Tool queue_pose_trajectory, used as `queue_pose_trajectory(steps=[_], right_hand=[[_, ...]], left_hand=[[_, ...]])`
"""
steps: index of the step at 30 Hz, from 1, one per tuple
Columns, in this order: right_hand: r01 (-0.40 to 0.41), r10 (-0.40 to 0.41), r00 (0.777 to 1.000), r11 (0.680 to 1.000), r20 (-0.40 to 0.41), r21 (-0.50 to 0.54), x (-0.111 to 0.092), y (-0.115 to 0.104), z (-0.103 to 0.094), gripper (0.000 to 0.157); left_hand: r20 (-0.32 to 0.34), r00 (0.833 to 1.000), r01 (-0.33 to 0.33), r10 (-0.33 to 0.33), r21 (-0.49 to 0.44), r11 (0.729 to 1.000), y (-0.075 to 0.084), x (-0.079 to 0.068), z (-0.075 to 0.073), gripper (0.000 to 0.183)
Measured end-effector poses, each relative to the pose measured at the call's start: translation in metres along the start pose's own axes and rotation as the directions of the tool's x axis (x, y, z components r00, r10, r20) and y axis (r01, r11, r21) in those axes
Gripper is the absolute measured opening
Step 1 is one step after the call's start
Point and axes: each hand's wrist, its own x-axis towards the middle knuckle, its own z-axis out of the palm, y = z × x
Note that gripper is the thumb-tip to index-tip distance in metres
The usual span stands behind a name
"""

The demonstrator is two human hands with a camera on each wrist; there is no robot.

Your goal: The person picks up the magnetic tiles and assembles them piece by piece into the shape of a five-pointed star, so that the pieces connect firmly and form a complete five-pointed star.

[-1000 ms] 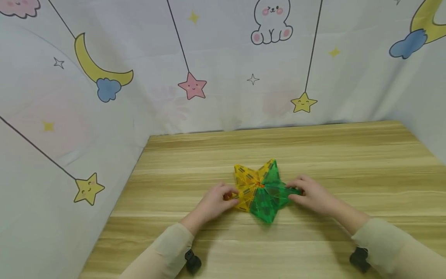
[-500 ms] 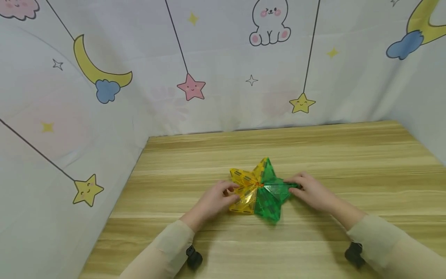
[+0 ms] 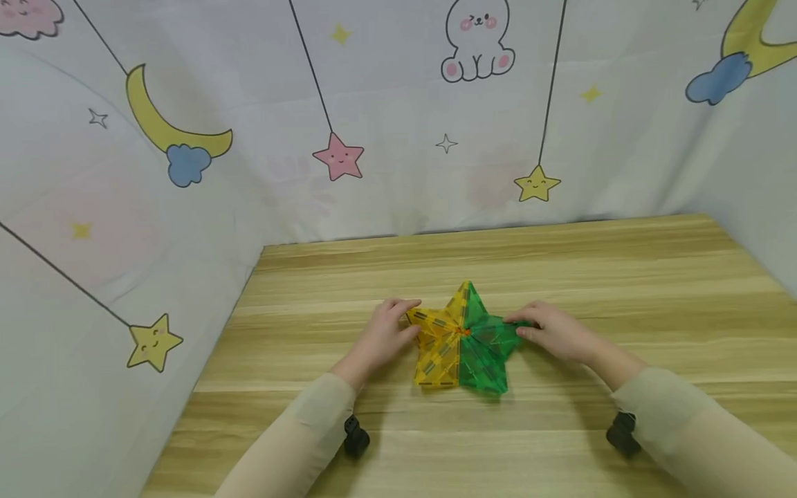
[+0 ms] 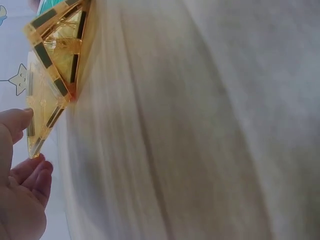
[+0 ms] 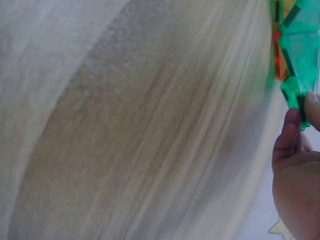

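Note:
A five-pointed star of magnetic tiles (image 3: 483, 354) lies on the wooden table, its left half see-through yellow and its right half green, with small orange bits at the centre. At its upper-left yellow tip, my left hand (image 3: 385, 333) pinches between thumb and fingers; the left wrist view shows that yellow tip (image 4: 42, 112) between them. My right hand (image 3: 557, 332) grips the right-hand green tip, and the right wrist view has thumb and fingers on either side of the green tile (image 5: 302, 65). The star's underside is hidden.
A pale cloth (image 3: 398, 187) printed with moons, stars and a bear hangs behind the table and along its left side. The wood-grain table (image 3: 398, 443) spreads around the star. Black wrist cameras hang under both sleeves.
The star has turned clockwise, its top point shifting left to right of centre. The left hand moved up from a lower yellow part to the upper-left tip; the right hand stays at the green side.

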Motion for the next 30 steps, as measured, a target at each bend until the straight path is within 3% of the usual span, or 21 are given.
queue_pose_trajectory(steps=[6, 15, 22, 30], right_hand=[[-0.031, 0.031, 1.0, 0.999, 0.002, 0.036, 0.002, 0.0, 0.0, 0.029], [-0.151, 0.156, 0.988, 0.961, -0.005, 0.233, 0.003, 0.006, 0.002, 0.041], [-0.163, 0.171, 0.985, 0.943, -0.003, 0.291, 0.001, 0.009, 0.001, 0.038], [-0.139, 0.148, 0.989, 0.945, -0.009, 0.296, 0.0, 0.013, 0.001, 0.037]], left_hand=[[0.027, 0.998, 0.06, -0.059, -0.043, 0.997, -0.004, 0.002, 0.001, 0.034], [0.066, 0.995, 0.083, -0.077, -0.085, 0.993, -0.008, 0.002, 0.004, 0.03], [0.091, 0.992, 0.1, -0.087, -0.15, 0.984, -0.007, 0.0, 0.002, 0.029], [0.125, 0.99, 0.08, -0.062, -0.141, 0.987, -0.008, -0.003, -0.001, 0.028]])
